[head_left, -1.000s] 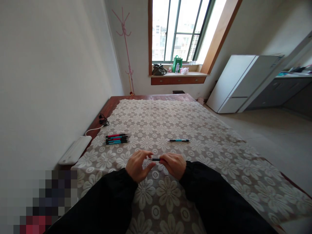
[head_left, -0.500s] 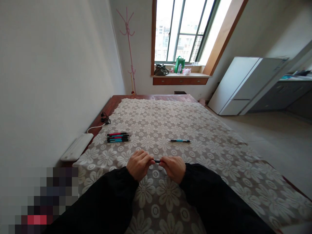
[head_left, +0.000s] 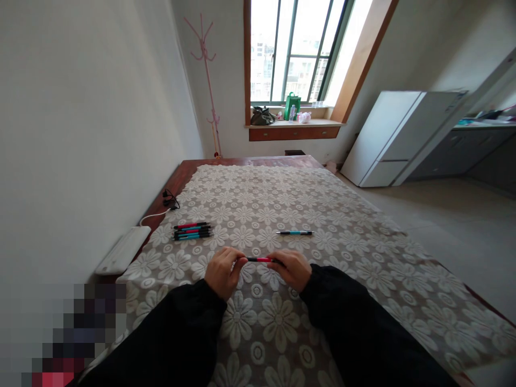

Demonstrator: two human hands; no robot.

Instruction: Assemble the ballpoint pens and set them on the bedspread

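Only got the head view here, so: the pen (head_left: 260, 259) is up between both hands over the near-middle of the cloth (head_left: 279, 317), and its long axis runs left to right, pretty much level. Black stretch on the left, red one toward the right; both ends are tucked behind fingers, so I can't tell which way the tip points. Left hand (head_left: 224, 272) has the left end pinched between thumb and fingers, right hand (head_left: 291, 270) is gripping the other end with its fingers curled round. Can't tell if the pen touches the cloth. Farther off to the left there's a pile (head_left: 192, 231) of red/black and blue/black pens, side by side, also lying roughly left-right with their right ends slightly farther away. The blue pen (head_left: 295, 233) lies by itself on the far side of the right hand, left-right too. For containers, the far sill (head_left: 318, 123) has a green bag (head_left: 296, 101) standing upright, a clear bottle (head_left: 292, 113) just in front of it, a slumped dark bag (head_left: 263, 116) to the left and a small white bag (head_left: 305, 117) to the right. Can't make out what's inside any of them.
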